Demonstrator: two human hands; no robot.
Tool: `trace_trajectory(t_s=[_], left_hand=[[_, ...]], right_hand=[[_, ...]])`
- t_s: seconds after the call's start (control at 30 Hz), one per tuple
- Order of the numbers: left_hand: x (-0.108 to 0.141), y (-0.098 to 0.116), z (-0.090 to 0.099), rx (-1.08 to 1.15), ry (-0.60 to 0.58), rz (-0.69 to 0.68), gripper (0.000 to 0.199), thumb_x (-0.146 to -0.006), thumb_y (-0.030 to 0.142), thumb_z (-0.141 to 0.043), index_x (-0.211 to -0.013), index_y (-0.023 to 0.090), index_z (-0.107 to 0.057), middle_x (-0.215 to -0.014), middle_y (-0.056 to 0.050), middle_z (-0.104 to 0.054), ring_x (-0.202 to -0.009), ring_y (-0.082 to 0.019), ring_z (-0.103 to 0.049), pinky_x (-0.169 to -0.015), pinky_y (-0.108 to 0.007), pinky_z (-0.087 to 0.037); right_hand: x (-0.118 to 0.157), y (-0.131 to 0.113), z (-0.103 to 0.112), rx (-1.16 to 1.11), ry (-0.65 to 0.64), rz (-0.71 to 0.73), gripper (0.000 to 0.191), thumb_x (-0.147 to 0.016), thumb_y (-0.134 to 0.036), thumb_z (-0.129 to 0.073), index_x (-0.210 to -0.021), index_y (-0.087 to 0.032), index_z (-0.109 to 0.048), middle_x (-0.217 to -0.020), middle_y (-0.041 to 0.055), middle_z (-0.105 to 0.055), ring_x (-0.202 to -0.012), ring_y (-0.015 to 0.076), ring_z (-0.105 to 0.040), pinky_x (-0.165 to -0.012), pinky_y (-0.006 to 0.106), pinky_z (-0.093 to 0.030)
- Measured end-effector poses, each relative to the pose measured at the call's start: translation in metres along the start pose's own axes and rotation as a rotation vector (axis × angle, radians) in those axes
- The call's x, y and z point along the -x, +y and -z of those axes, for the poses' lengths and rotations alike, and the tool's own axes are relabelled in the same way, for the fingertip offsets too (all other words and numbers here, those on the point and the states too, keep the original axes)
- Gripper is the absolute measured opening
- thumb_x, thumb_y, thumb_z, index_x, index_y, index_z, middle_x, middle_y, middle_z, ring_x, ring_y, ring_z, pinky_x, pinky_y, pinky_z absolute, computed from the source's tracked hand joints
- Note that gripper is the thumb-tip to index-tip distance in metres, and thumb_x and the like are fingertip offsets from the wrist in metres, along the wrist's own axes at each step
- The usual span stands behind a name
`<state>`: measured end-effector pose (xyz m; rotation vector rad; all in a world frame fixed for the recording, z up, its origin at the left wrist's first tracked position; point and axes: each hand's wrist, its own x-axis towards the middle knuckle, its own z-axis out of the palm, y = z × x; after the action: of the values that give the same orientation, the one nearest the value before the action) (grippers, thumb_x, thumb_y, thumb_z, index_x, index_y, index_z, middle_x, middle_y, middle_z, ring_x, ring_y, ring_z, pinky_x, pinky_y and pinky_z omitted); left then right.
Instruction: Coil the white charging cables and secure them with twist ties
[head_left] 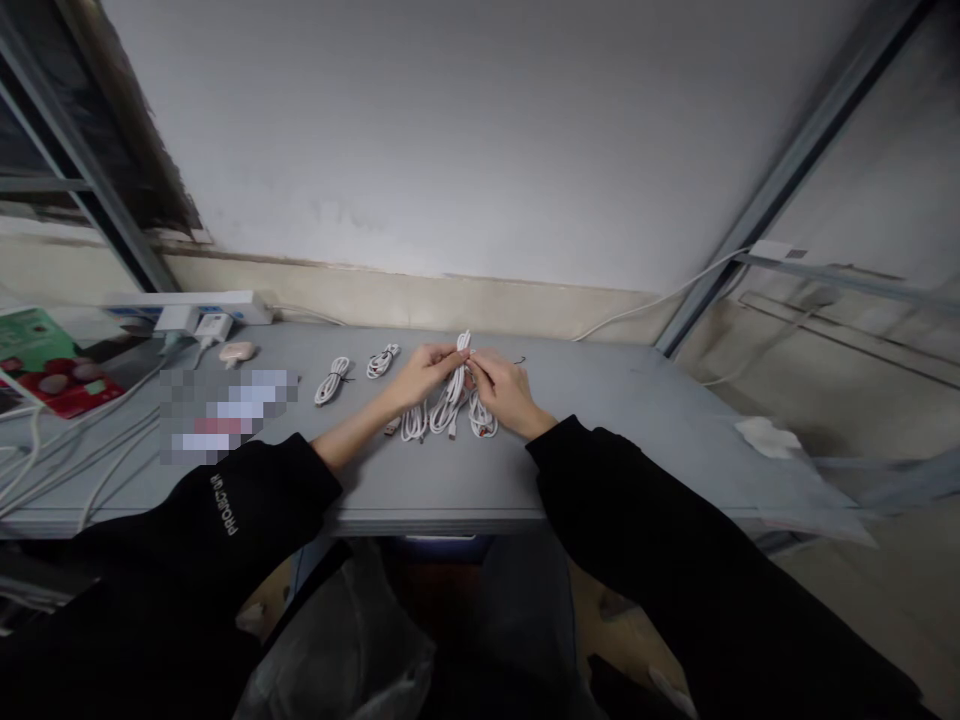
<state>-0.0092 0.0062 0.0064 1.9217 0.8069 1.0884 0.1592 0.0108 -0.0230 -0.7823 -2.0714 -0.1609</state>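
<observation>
Above the middle of the grey table (600, 400), my left hand (426, 372) is closed around the upper part of a folded bundle of white USB cable (448, 405). From the other side, my right hand (501, 388) pinches at the same bundle, fingertips close to the left thumb; whether a tie lies between them I cannot make out. Below the hands lie another white cable coil (413, 425) on the left and a further coil (484, 417) on the right, partly covered by the right hand. Two tied white cable bundles, one nearer (332, 381) and one farther (382, 361), rest to the left.
A white power strip (247, 307) with plugged-in chargers runs along the back left, its cords trailing over the table. Near it are a small pinkish case (237, 352) and a red-green package (56, 365). A small dark tie (520, 361) lies behind my right hand. Metal posts flank the table.
</observation>
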Motion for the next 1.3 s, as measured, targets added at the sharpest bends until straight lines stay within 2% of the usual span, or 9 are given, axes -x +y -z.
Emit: trace_trajectory(t_s=[0.27, 0.43, 0.57, 0.67, 0.77, 0.93, 1.07, 1.17, 1.3], left_hand=[[0.002, 0.005, 0.002, 0.05, -0.085, 0.122, 0.042, -0.09, 0.048, -0.049, -0.069, 0.014, -0.061, -0.062, -0.004, -0.065, -0.054, -0.013, -0.056, -0.065, -0.027, -0.046], [-0.001, 0.001, 0.007, 0.03, -0.067, 0.128, 0.041, -0.09, 0.045, -0.05, -0.068, 0.014, -0.063, -0.057, -0.003, -0.06, -0.055, -0.011, -0.051, -0.059, -0.024, -0.04], [-0.006, -0.003, 0.013, -0.025, 0.024, 0.186, 0.037, -0.081, 0.046, -0.062, -0.06, 0.015, -0.06, -0.047, 0.004, -0.041, -0.047, -0.007, -0.033, -0.048, -0.024, -0.024], [-0.009, 0.002, 0.02, -0.009, 0.008, 0.239, 0.037, -0.075, 0.045, -0.069, -0.056, 0.015, -0.056, -0.048, 0.005, -0.039, -0.048, -0.006, -0.033, -0.048, -0.023, -0.024], [-0.008, 0.014, 0.035, -0.023, -0.06, 0.338, 0.034, -0.069, 0.044, -0.075, -0.059, 0.016, -0.059, -0.052, 0.004, -0.044, -0.05, -0.007, -0.039, -0.052, -0.022, -0.033], [-0.001, 0.038, 0.079, -0.223, -0.15, 0.544, 0.031, -0.06, 0.043, -0.081, -0.065, 0.016, -0.065, -0.058, 0.0, -0.055, -0.056, -0.011, -0.052, -0.056, -0.024, -0.043], [0.005, 0.04, 0.108, -0.39, -0.087, 0.728, 0.038, -0.05, 0.039, -0.084, -0.077, 0.017, -0.068, -0.065, -0.002, -0.064, -0.066, -0.015, -0.061, -0.065, -0.026, -0.051], [0.008, 0.034, 0.12, -0.493, -0.168, 0.835, 0.034, -0.05, 0.039, -0.082, -0.071, 0.016, -0.067, -0.065, -0.004, -0.065, -0.068, -0.017, -0.063, -0.066, -0.026, -0.053], [0.008, 0.025, 0.119, -0.523, -0.344, 0.908, 0.032, -0.047, 0.039, -0.082, -0.059, 0.015, -0.064, -0.057, -0.006, -0.062, -0.06, -0.018, -0.062, -0.061, -0.027, -0.053]], right_hand=[[-0.001, 0.0, 0.004, 0.228, -0.058, 0.068, 0.03, -0.099, -0.021, -0.035, -0.083, -0.018, -0.06, -0.076, 0.0044, -0.062, -0.062, 0.0142, -0.05, -0.058, 0.029, -0.029], [0.001, 0.0, 0.0, 0.009, -0.03, -0.025, 0.029, -0.1, -0.028, -0.036, -0.085, -0.02, -0.06, -0.079, 0.0033, -0.064, -0.069, 0.0147, -0.055, -0.063, 0.027, -0.035], [0.002, 0.002, -0.003, -0.15, -0.034, -0.093, 0.029, -0.099, -0.034, -0.038, -0.082, -0.02, -0.057, -0.073, 0.0009, -0.059, -0.064, 0.0134, -0.052, -0.061, 0.027, -0.035], [0.002, 0.001, -0.002, -0.187, -0.041, -0.138, 0.031, -0.098, -0.04, -0.041, -0.081, -0.02, -0.057, -0.068, -0.0003, -0.055, -0.061, 0.013, -0.049, -0.06, 0.027, -0.034], [0.002, 0.0, -0.002, -0.211, -0.046, -0.207, 0.031, -0.097, -0.044, -0.042, -0.085, -0.021, -0.058, -0.068, -0.0007, -0.055, -0.059, 0.0127, -0.048, -0.058, 0.027, -0.034], [0.002, 0.002, -0.004, -0.227, -0.038, -0.3, 0.029, -0.095, -0.042, -0.043, -0.086, -0.021, -0.06, -0.073, 0.001, -0.061, -0.06, 0.013, -0.048, -0.059, 0.027, -0.035], [0.002, 0.004, -0.006, -0.221, -0.039, -0.32, 0.027, -0.094, -0.04, -0.043, -0.083, -0.021, -0.059, -0.071, 0.0009, -0.061, -0.06, 0.0135, -0.048, -0.059, 0.027, -0.035], [0.002, 0.005, -0.007, -0.221, -0.035, -0.332, 0.027, -0.093, -0.04, -0.043, -0.082, -0.021, -0.059, -0.07, 0.0008, -0.06, -0.06, 0.0135, -0.048, -0.059, 0.027, -0.035], [0.003, 0.006, -0.01, -0.236, -0.029, -0.34, 0.027, -0.093, -0.041, -0.044, -0.082, -0.021, -0.059, -0.069, 0.0008, -0.06, -0.059, 0.0137, -0.048, -0.059, 0.027, -0.036]])
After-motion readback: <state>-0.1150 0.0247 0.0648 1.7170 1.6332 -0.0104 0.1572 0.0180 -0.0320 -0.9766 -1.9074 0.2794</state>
